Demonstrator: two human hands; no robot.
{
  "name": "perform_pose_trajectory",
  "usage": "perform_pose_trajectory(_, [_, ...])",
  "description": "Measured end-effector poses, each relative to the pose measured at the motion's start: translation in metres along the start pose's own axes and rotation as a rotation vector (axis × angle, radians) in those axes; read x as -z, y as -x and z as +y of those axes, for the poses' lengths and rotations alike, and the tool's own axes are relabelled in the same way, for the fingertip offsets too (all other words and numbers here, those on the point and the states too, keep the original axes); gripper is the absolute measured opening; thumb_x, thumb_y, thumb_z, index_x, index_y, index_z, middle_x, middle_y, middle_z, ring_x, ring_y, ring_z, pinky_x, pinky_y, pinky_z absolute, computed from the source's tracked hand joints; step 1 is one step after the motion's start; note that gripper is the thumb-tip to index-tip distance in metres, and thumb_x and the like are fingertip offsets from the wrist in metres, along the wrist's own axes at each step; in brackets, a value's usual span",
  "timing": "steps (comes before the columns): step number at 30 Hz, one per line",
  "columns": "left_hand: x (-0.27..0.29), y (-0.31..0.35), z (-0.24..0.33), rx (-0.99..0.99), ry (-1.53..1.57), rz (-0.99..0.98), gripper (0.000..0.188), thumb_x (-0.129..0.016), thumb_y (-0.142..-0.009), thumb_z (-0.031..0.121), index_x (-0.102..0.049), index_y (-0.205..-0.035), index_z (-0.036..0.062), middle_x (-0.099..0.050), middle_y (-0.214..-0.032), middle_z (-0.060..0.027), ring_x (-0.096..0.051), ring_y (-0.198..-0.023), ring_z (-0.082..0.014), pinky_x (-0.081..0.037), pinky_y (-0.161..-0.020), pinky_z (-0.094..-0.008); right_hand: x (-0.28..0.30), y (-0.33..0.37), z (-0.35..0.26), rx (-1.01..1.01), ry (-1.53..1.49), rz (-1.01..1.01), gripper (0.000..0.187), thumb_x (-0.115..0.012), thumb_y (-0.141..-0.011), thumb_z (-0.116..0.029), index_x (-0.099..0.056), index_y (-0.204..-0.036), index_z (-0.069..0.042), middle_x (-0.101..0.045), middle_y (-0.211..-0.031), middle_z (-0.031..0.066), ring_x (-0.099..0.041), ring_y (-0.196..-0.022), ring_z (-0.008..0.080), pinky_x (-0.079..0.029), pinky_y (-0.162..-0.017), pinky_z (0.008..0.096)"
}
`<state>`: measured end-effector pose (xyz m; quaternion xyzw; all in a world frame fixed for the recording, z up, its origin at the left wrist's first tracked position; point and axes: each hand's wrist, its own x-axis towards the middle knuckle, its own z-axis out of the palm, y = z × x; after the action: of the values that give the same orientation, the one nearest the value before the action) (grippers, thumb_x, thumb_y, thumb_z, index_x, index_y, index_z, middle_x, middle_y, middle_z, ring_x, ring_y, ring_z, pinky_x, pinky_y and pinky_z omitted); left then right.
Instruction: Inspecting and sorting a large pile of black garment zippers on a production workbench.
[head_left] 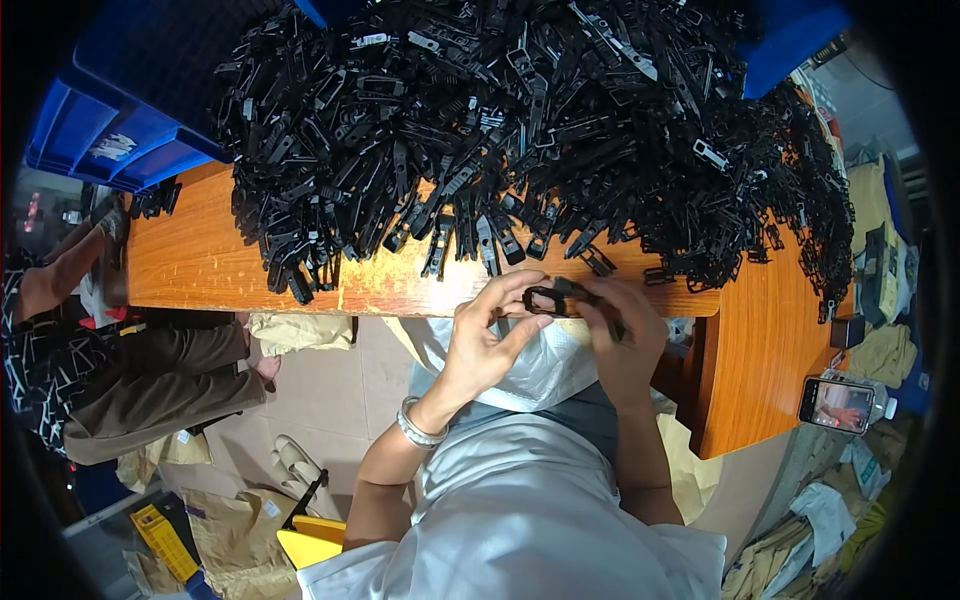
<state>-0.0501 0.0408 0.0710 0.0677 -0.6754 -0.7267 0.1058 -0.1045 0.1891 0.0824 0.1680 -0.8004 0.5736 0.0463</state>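
Note:
A small black plastic part (545, 300) with a framed opening is held at the table's near edge, above my lap. My left hand (485, 335) grips its left end between thumb and fingers. My right hand (630, 345) is closed on the dark piece's right side and partly smeared by motion. Its fingers hide much of that side, so I cannot tell whether it is one piece or two. Beyond my hands, a large heap of similar black parts (480, 130) covers the far side of the wooden table (390, 285).
A blue crate (120, 130) stands at the far left. A white sack (545, 380) lies below the table edge at my lap. At the right is a propped phone (838, 405). Another person's legs (170, 385) are at the left, with paper bags (235, 535) on the floor.

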Motion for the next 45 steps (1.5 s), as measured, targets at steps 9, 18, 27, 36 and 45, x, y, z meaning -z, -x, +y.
perform_pose_trajectory(9, [0.007,0.001,0.003,0.009,-0.004,-0.033,0.039,-0.065,-0.074,-0.005,-0.053,-0.111,-0.0025,-0.058,-0.109,-0.0117,-0.059,-0.096,-0.0168,-0.047,-0.084,-0.0280,0.003,-0.003,0.003,0.222,-0.116,-0.162,0.022,-0.063,-0.065,0.009,-0.060,-0.086,0.003,-0.059,-0.095,0.0134,-0.058,-0.086,0.0206,-0.047,-0.071,0.0279])
perform_pose_trajectory(18, [0.009,0.003,0.010,-0.025,0.028,-0.076,0.038,-0.065,-0.073,-0.009,-0.053,-0.109,-0.0057,-0.059,-0.104,-0.0132,-0.057,-0.098,-0.0169,-0.047,-0.085,-0.0280,-0.004,0.005,-0.001,0.158,-0.157,-0.152,0.019,-0.061,-0.067,0.010,-0.061,-0.085,0.003,-0.058,-0.096,0.0134,-0.057,-0.088,0.0216,-0.046,-0.073,0.0286])
perform_pose_trajectory(27, [0.008,0.001,0.014,-0.112,-0.095,-0.076,0.039,-0.064,-0.071,-0.011,-0.053,-0.108,-0.0057,-0.059,-0.106,-0.0143,-0.058,-0.095,-0.0170,-0.046,-0.085,-0.0274,-0.003,-0.006,0.000,0.464,0.060,-0.215,0.022,-0.065,-0.066,0.004,-0.064,-0.087,-0.002,-0.057,-0.100,0.0139,-0.053,-0.092,0.0271,-0.045,-0.075,0.0325])
perform_pose_trajectory(36, [0.013,-0.026,0.022,-0.230,-0.415,-0.036,0.021,-0.057,-0.079,-0.002,-0.056,-0.100,-0.0050,-0.062,-0.089,-0.0121,-0.060,-0.076,-0.0225,-0.047,-0.071,-0.0288,0.007,0.009,0.010,0.234,-0.155,-0.038,0.017,-0.061,-0.073,-0.003,-0.062,-0.089,0.005,-0.059,-0.097,0.0122,-0.056,-0.080,0.0195,-0.045,-0.070,0.0291])
perform_pose_trajectory(45, [0.013,-0.081,0.022,-0.482,-1.193,-0.002,0.010,-0.058,-0.063,0.000,-0.060,-0.073,-0.0025,-0.044,-0.076,-0.0126,-0.043,-0.079,-0.0273,-0.038,-0.069,-0.0364,0.002,0.005,0.004,-0.114,-0.351,0.047,0.013,-0.057,-0.079,0.004,-0.061,-0.090,0.009,-0.057,-0.099,0.0110,-0.055,-0.081,0.0114,-0.045,-0.065,0.0197])
